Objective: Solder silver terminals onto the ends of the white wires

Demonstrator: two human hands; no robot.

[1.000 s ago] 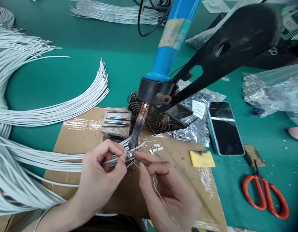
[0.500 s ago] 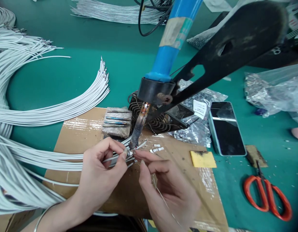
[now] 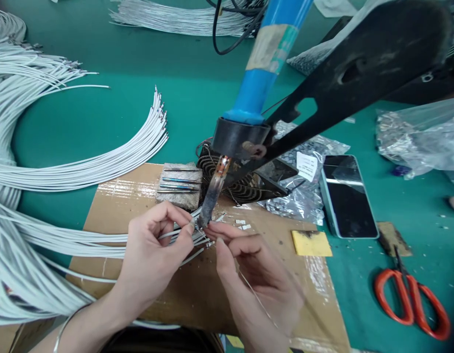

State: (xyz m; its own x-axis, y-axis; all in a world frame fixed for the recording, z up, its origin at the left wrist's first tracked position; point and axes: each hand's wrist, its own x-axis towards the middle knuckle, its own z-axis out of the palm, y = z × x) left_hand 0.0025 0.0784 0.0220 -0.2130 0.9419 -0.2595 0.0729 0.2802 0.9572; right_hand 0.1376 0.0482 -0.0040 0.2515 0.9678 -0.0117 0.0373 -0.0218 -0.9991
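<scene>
My left hand [image 3: 153,255] pinches the end of a thin white wire [image 3: 102,240] between thumb and forefinger, right under the tip of a soldering iron [image 3: 212,196]. The iron has a blue handle [image 3: 264,63] and hangs fixed on a black stand arm [image 3: 344,83]. My right hand [image 3: 256,284] is closed in a pinch just right of the tip, and a thin strand of solder wire [image 3: 254,299] runs down across its palm. Both hands meet over a taped cardboard sheet [image 3: 116,196].
Bundles of white wires [image 3: 83,166] curve across the green table [image 3: 190,93] at left. A block with metal tips [image 3: 179,184], a small black fan [image 3: 245,184], a yellow sponge [image 3: 311,243], a phone [image 3: 346,196], plastic bags [image 3: 418,137] and orange scissors [image 3: 411,299] lie around.
Both hands have shifted slightly up and right, staying pinched at the iron's tip. The view has drifted a little.
</scene>
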